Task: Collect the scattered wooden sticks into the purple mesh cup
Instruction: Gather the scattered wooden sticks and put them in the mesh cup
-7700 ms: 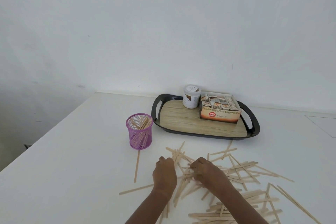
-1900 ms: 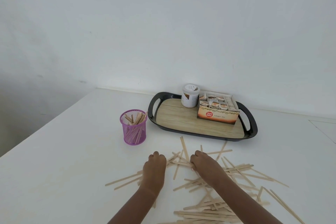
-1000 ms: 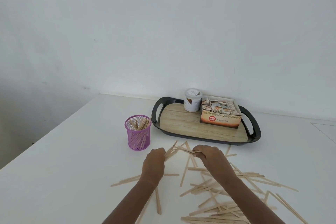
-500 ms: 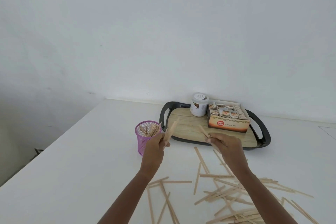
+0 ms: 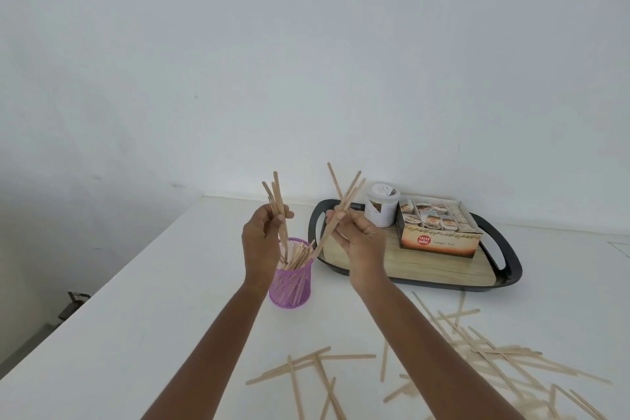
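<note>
The purple mesh cup stands on the white table with several wooden sticks inside it. My left hand is raised just left of the cup, shut on a small bundle of sticks held upright, their lower ends over the cup's mouth. My right hand hovers just right of the cup and grips another bundle of sticks, tilted so its lower ends point down toward the rim. Several loose sticks lie scattered across the near right of the table.
A black tray with a wood-look floor sits behind and right of the cup. On it are a white jar and an open box of tea sachets. The table's left edge drops off to the floor.
Both hands lifted bundles of sticks off the table, carried them up to the cup and turned them upright. The scattered pile near the hands has thinned.
</note>
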Demonstrator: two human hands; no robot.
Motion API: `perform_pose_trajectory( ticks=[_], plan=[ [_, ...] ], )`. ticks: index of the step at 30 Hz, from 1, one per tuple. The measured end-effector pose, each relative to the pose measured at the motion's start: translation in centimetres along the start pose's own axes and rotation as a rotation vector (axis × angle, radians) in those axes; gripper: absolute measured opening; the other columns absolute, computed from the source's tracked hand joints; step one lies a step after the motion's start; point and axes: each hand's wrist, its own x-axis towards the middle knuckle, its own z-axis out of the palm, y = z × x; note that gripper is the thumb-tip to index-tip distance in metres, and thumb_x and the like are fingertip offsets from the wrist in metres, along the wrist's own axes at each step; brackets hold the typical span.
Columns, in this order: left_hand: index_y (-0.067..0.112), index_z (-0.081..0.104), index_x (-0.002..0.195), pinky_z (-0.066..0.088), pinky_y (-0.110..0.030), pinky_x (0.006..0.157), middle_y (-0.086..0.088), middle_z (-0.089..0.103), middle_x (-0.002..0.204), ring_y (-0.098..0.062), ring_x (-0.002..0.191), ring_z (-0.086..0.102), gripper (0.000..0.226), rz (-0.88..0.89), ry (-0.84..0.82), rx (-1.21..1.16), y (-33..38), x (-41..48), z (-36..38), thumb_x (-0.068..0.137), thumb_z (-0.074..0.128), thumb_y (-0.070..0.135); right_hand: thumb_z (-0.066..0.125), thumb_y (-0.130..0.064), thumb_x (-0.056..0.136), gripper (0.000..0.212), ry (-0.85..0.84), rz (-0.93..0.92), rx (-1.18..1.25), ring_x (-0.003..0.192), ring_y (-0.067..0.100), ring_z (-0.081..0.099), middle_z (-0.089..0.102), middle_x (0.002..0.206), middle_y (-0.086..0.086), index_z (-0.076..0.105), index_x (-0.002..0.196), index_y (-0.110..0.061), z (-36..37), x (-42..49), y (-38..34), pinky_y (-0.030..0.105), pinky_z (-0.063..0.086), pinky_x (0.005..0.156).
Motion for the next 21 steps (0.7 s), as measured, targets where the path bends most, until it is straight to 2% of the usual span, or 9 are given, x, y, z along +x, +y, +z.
perform_pose_trajectory(
  ticks=[3, 6, 8, 10, 13, 15, 17, 19, 21],
  plan=[
    [0.009, 0.059, 0.085, 0.045, -0.023, 0.073, -0.001, 0.064, 0.085, -0.023, 0.084, 0.057, 0.024, -0.012, -0.012, 0.075, -1.1, 0.3, 0.2, 0.090, 0.043, -0.009, 0.054, 0.001, 0.087, 0.017, 0.026, 0.024, -0.019, 0.064, 0.004, 0.067, 0.072, 0.062, -0.004, 0.063, 0.101, 0.006, 1.3, 0.9, 2.0, 0.015, 0.056, 0.066],
    [0.002, 0.062, 0.088, 0.043, -0.017, 0.070, -0.005, 0.064, 0.088, -0.022, 0.084, 0.058, 0.021, -0.039, -0.031, 0.168, -2.3, 0.3, 0.4, 0.090, 0.043, -0.008, 0.055, 0.002, 0.086, 0.024, 0.044, 0.036, -0.081, 0.067, 0.006, 0.067, 0.068, 0.079, 0.009, 0.060, 0.108, 0.011, 2.0, 1.3, 3.8, 0.014, 0.056, 0.065],
    [-0.003, 0.063, 0.092, 0.042, -0.017, 0.065, -0.008, 0.065, 0.087, -0.022, 0.080, 0.058, 0.019, -0.067, -0.049, 0.220, -3.1, 0.3, 0.6, 0.090, 0.044, -0.008, 0.056, 0.003, 0.085, 0.024, 0.049, 0.049, -0.117, 0.070, 0.011, 0.065, 0.067, 0.089, 0.013, 0.060, 0.108, 0.011, 2.2, 1.5, 4.9, 0.015, 0.056, 0.066],
    [-0.004, 0.062, 0.095, 0.042, -0.020, 0.063, -0.013, 0.066, 0.089, -0.024, 0.079, 0.058, 0.018, -0.098, -0.082, 0.241, -3.9, 0.3, 0.7, 0.090, 0.044, -0.007, 0.057, 0.004, 0.084, 0.023, 0.045, 0.066, -0.135, 0.066, 0.009, 0.066, 0.066, 0.092, 0.014, 0.062, 0.106, 0.010, 2.3, 1.7, 5.8, 0.014, 0.056, 0.064],
    [-0.002, 0.061, 0.103, 0.045, -0.011, 0.065, -0.010, 0.066, 0.095, -0.020, 0.086, 0.060, 0.019, -0.134, -0.116, 0.217, -4.6, 0.4, 0.5, 0.091, 0.046, -0.004, 0.057, 0.006, 0.084, 0.021, 0.037, 0.083, -0.197, 0.068, 0.012, 0.067, 0.067, 0.091, 0.014, 0.063, 0.104, 0.010, 2.2, 2.1, 6.8, 0.018, 0.057, 0.067],
    [0.000, 0.058, 0.112, 0.048, -0.004, 0.066, -0.003, 0.062, 0.099, -0.016, 0.089, 0.060, 0.023, -0.145, -0.144, 0.186, -4.8, 0.6, 0.2, 0.091, 0.048, -0.004, 0.059, 0.004, 0.083, 0.019, 0.037, 0.080, -0.300, 0.077, 0.023, 0.064, 0.067, 0.090, 0.016, 0.066, 0.101, 0.007, 2.1, 2.3, 7.3, 0.032, 0.055, 0.076],
    [0.001, 0.056, 0.114, 0.046, 0.002, 0.066, -0.002, 0.062, 0.099, -0.015, 0.090, 0.060, 0.024, -0.158, -0.170, 0.136, -4.9, 0.8, -0.1, 0.091, 0.050, -0.003, 0.062, -0.001, 0.083, 0.017, 0.019, 0.060, -0.422, 0.079, 0.026, 0.062, 0.068, 0.084, 0.013, 0.069, 0.098, 0.002, 2.1, 2.3, 7.5, 0.041, 0.052, 0.080],
    [0.001, 0.057, 0.111, 0.048, -0.001, 0.069, -0.004, 0.064, 0.100, -0.017, 0.093, 0.061, 0.022, -0.161, -0.180, 0.103, -4.9, 1.0, -0.1, 0.090, 0.052, -0.002, 0.062, -0.004, 0.084, 0.013, -0.032, 0.029, -0.536, 0.069, 0.022, 0.058, 0.065, 0.068, 0.006, 0.071, 0.092, 0.000, 2.0, 2.2, 7.6, 0.039, 0.049, 0.071],
    [0.002, 0.057, 0.110, 0.049, -0.011, 0.079, -0.008, 0.065, 0.105, -0.020, 0.099, 0.061, 0.020, -0.171, -0.195, 0.069, -4.8, 1.3, 0.0, 0.090, 0.053, 0.001, 0.059, -0.005, 0.086, 0.014, -0.094, -0.024, -0.677, 0.057, 0.014, 0.049, 0.058, 0.057, 0.003, 0.072, 0.086, 0.000, 1.9, 2.2, 7.8, 0.030, 0.040, 0.060]
  ],
)
